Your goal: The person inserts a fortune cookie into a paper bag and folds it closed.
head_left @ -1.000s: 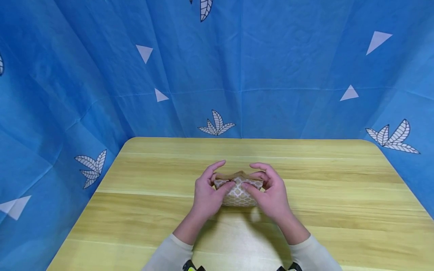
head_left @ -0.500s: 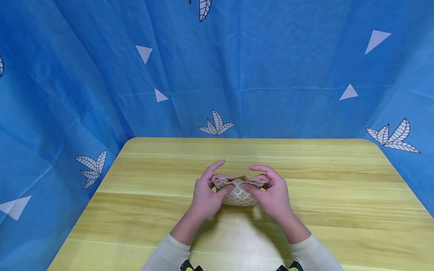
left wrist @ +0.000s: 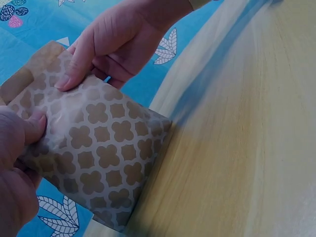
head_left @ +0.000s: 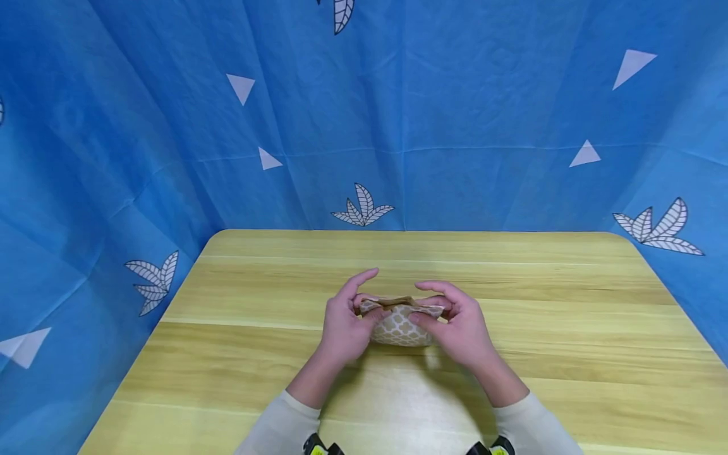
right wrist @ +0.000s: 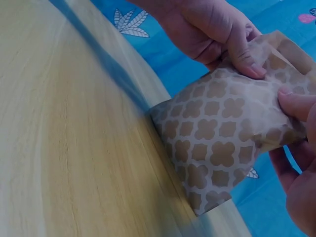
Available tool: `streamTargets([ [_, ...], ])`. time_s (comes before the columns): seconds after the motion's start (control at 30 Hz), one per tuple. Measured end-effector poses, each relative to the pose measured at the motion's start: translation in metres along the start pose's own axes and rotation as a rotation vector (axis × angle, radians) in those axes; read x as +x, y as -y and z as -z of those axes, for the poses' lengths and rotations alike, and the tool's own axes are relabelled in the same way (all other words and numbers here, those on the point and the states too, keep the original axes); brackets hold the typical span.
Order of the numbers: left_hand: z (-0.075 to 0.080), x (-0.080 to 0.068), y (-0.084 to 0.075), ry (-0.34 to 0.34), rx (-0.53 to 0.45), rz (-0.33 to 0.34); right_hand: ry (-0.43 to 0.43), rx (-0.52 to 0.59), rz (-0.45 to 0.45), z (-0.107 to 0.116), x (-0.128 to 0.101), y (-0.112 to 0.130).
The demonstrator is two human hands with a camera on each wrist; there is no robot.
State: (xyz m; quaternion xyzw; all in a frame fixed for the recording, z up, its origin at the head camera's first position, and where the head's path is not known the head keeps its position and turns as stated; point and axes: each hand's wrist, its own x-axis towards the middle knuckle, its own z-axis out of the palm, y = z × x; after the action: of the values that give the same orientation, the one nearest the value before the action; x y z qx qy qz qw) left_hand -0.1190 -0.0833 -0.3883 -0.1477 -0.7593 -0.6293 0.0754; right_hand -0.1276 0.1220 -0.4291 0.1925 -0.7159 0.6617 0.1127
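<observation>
A brown paper bag (head_left: 401, 328) with a white quatrefoil pattern stands upright on the wooden table, its mouth facing up. My left hand (head_left: 345, 325) pinches the left side of the mouth, thumb on the near face and fingers behind. On the other side my right hand (head_left: 458, 323) pinches the mouth the same way, its index finger raised off the paper. Both wrist views show the patterned face of the bag (left wrist: 106, 148) bulging a little, with its bottom edge at the tabletop. Plain brown paper shows at the parted top. The inside of the bag is hidden.
The pale wooden table (head_left: 227, 379) extends around the hands on every side. Behind it and along the left and right hangs a blue curtain (head_left: 455, 114) printed with white leaves and triangles.
The bag's mouth has spread into a wider gap, and its raised brown back edge has dropped lower. The right hand has shifted very slightly; both hands keep hold of the bag.
</observation>
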Motion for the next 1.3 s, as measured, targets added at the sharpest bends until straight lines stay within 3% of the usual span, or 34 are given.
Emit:
streamTargets([
  [0.23, -0.001, 0.002, 0.025, -0.011, 0.001, 0.024, -0.014, 0.03, 0.013, -0.002, 0.001, -0.001],
  [0.37, 0.0, 0.001, 0.031, -0.004, 0.033, 0.013, -0.014, 0.034, -0.016, -0.002, 0.001, 0.0],
  [0.6, 0.0, 0.002, 0.032, 0.013, 0.033, 0.024, -0.004, -0.033, -0.019, -0.001, 0.001, 0.001],
  [0.73, -0.001, 0.001, 0.022, 0.012, 0.042, 0.04, 0.007, -0.02, -0.024, -0.001, 0.0, 0.001],
  [0.87, 0.0, 0.001, 0.026, 0.029, 0.066, -0.056, 0.014, 0.001, -0.063, -0.002, -0.001, 0.001],
  [0.97, 0.0, 0.003, 0.038, 0.033, 0.067, -0.127, 0.007, -0.017, -0.076, -0.002, -0.001, 0.002],
  [1.17, 0.0, 0.002, 0.038, 0.003, 0.083, -0.058, 0.032, 0.037, -0.038, -0.003, -0.001, 0.0],
  [1.3, 0.002, 0.001, 0.039, 0.027, 0.1, -0.016, 0.046, 0.06, -0.027, -0.002, -0.001, -0.001],
])
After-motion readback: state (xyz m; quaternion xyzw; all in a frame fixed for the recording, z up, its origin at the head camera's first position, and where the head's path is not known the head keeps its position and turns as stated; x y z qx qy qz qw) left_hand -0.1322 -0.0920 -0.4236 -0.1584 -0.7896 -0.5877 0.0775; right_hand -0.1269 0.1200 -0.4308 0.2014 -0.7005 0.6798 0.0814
